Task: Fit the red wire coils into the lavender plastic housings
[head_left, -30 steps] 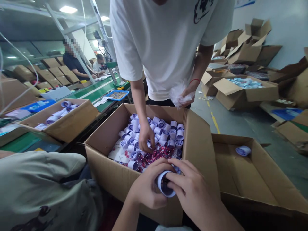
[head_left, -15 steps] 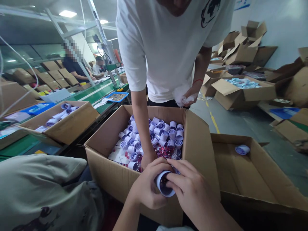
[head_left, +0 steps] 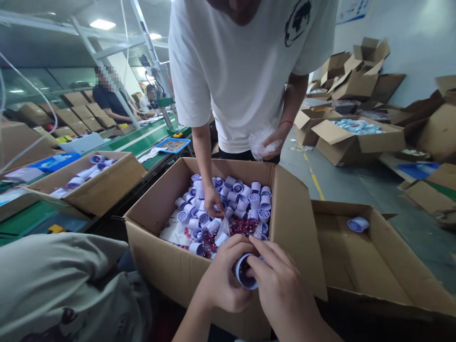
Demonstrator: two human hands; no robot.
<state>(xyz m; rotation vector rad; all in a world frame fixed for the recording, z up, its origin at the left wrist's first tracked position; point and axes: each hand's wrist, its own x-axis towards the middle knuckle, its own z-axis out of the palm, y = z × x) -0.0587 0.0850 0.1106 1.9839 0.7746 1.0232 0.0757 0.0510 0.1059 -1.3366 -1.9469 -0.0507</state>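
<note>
My left hand (head_left: 226, 275) is wrapped round a white-and-lilac cylinder (head_left: 245, 271) whose open end faces me. From the right, my right hand (head_left: 276, 273) grips the same cylinder, with fingers reaching inside its opening; what the fingertips touch in there is hidden. Both hands are above the near edge of a cardboard box (head_left: 167, 249). Inside it lie several similar cylinders (head_left: 243, 204) and a pile of small red pieces (head_left: 242, 227). Across the box, a person's hand (head_left: 213, 202) pinches a clear plastic bag (head_left: 223, 225) among the cylinders.
The person's other hand (head_left: 272, 145) holds crumpled clear plastic (head_left: 261, 142). A low box (head_left: 363, 266) on the right holds one cylinder (head_left: 358, 224). On the left, another box (head_left: 103, 187) of cylinders stands by a green conveyor (head_left: 138, 137). A blue tray (head_left: 174, 145) holds small pieces.
The person opposite has raised a hand from the box's near side, and a clear bag now hangs from its fingers. My hands and the cylinder have shifted slightly right.
</note>
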